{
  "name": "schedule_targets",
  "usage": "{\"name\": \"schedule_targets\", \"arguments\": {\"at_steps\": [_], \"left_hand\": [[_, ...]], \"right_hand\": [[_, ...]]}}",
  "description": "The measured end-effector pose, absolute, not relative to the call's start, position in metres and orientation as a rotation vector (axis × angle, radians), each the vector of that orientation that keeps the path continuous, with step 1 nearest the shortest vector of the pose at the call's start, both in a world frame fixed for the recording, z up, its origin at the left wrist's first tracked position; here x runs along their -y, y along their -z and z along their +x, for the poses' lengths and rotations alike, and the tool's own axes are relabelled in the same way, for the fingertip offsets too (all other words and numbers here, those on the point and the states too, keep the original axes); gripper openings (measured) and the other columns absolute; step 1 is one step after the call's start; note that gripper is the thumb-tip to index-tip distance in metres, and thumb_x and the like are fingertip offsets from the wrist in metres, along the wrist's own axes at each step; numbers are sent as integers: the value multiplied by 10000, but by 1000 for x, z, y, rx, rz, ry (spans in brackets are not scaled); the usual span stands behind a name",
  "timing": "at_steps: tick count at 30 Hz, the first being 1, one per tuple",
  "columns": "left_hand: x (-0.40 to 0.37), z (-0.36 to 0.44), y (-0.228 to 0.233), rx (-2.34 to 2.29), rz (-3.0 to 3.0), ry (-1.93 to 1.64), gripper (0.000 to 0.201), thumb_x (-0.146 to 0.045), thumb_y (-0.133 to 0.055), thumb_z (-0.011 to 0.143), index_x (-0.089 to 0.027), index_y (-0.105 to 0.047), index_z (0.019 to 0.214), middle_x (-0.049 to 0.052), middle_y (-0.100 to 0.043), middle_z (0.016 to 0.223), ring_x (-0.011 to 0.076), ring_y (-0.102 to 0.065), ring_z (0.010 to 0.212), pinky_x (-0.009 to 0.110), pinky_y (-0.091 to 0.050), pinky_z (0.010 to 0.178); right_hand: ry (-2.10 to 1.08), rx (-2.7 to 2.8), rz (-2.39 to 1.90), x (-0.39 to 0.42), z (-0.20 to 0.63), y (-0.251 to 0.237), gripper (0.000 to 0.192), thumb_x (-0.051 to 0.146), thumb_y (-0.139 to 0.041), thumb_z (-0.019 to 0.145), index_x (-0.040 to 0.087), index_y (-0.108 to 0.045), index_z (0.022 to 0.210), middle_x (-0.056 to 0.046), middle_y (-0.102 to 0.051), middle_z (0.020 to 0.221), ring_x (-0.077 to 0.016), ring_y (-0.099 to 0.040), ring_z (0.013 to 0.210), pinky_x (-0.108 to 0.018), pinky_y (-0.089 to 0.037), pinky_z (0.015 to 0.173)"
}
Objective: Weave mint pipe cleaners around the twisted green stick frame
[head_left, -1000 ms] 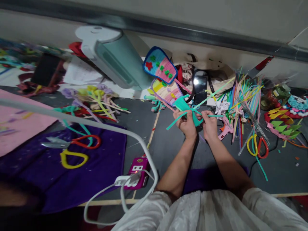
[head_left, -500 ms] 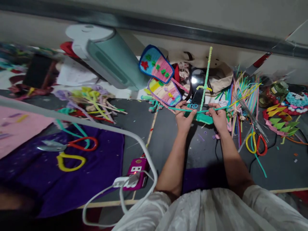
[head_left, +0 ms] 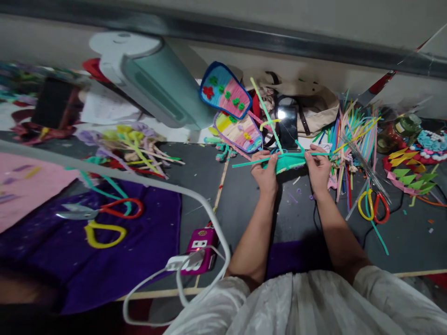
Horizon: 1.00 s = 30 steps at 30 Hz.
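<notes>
Between my hands is a small craft piece (head_left: 289,163) made of green pipe cleaners, with a pale green stem (head_left: 266,110) leaning up to the left. My left hand (head_left: 265,171) is closed, pinching the left side of the piece and a teal pipe cleaner (head_left: 245,163) whose loose end sticks out left. My right hand (head_left: 318,168) pinches the teal strand on the right side. A short yellow pipe cleaner (head_left: 269,123) crosses the stem. Fingers cover part of the green work.
Two finished woven pieces (head_left: 226,90) lie behind my left hand. Many loose pipe cleaners (head_left: 356,135) and red-yellow scissors (head_left: 373,204) are at the right. Another pair of scissors (head_left: 101,216) rests on purple cloth (head_left: 153,246). A white cable (head_left: 206,209) loops past a magenta power strip (head_left: 200,251).
The stem has tipped from upright to leaning left. The green piece has shifted slightly left, and the teal strand's loose end now points out and down to the left.
</notes>
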<state>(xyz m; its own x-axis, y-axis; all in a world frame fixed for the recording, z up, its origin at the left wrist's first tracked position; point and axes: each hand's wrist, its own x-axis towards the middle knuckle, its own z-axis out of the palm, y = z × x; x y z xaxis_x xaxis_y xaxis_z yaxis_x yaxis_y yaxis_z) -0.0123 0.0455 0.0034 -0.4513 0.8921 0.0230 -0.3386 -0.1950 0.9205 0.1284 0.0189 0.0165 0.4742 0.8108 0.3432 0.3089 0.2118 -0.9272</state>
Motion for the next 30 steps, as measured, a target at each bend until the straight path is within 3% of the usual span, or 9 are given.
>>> {"name": "schedule_targets", "arguments": {"at_steps": [5,16,20,24,27,30], "left_hand": [[-43,-9,1,-1288,959,-1903,256,-357,-805,777,-203,-619,693,42,-632,924,194,-619,984,339,-466,983],[-38,1,-11,-1165,842,-1814,277,-254,-780,752,-196,-536,633,20,-625,890,175,-627,895,314,-511,862],[-36,0,-10,-1202,941,-1795,238,-240,-772,770,-200,-566,656,21,-623,895,181,-634,906,343,-513,902],[-31,-1,-15,-1230,1101,-1803,221,-250,-782,782,-207,-602,661,29,-633,895,192,-633,922,352,-493,931],[-27,0,-20,-1245,1195,-1822,222,-259,-766,810,-210,-609,660,31,-641,878,191,-632,909,353,-483,931],[-26,0,-23,-1262,1271,-1846,228,-280,-747,832,-209,-608,666,29,-644,864,186,-636,890,352,-489,912]], "right_hand": [[-580,980,-1315,-22,123,-12,263,469,-650,877,208,-677,858,-116,-732,1158,-232,-680,1057,-413,-536,962],[-690,746,-1299,-28,126,-5,315,521,-663,829,211,-607,827,-1,-677,818,-158,-635,808,-294,-536,792],[-755,744,-1244,-29,124,-7,295,509,-643,838,231,-544,858,-3,-680,849,-168,-673,855,-312,-544,820],[-839,712,-1188,-27,118,-14,380,486,-714,793,248,-506,1005,-33,-723,982,-187,-717,975,-341,-567,880],[-971,592,-1143,-25,112,-20,515,464,-795,724,251,-494,1083,-33,-747,980,-184,-730,903,-351,-600,835],[-1119,499,-1115,-23,106,-26,536,441,-856,658,242,-537,1040,2,-749,901,-170,-728,821,-338,-620,794]]}}
